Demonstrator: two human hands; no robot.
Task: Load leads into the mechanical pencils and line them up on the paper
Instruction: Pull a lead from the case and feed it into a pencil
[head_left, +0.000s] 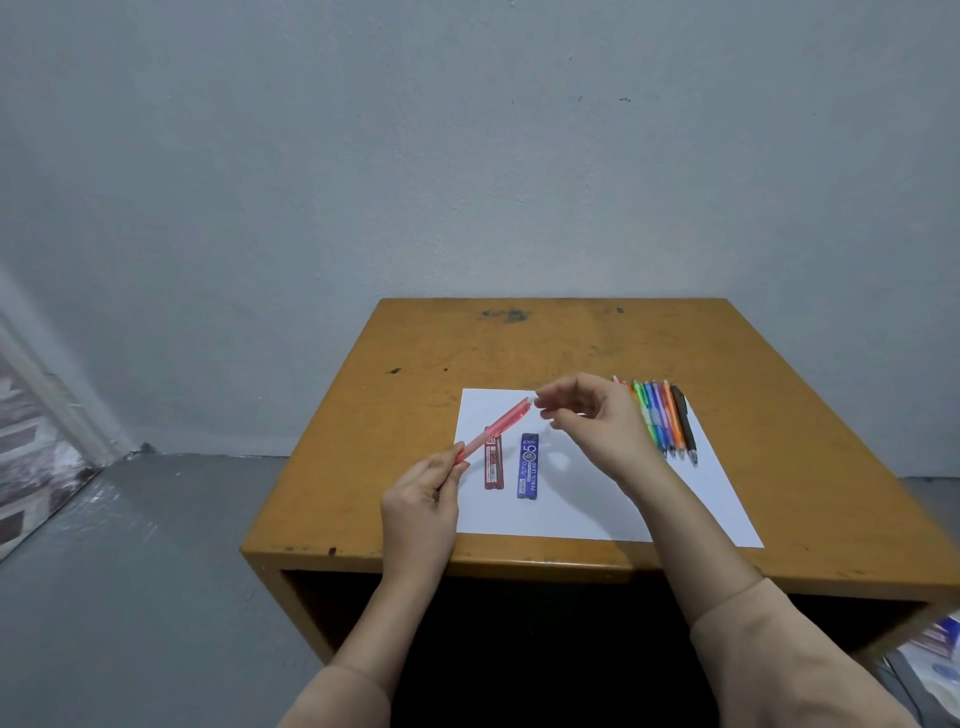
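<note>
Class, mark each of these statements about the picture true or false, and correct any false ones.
1. The left hand holds the translucent red mechanical pencil. True.
2. The blue plastic lead case stands upright. False: it lies flat on the white paper sheet.
3. The red plastic lead case lies left of the blue one. True.
4. The row of coloured mechanical pencils lies left of both cases. False: it lies to their right, at the paper's far right corner.
</note>
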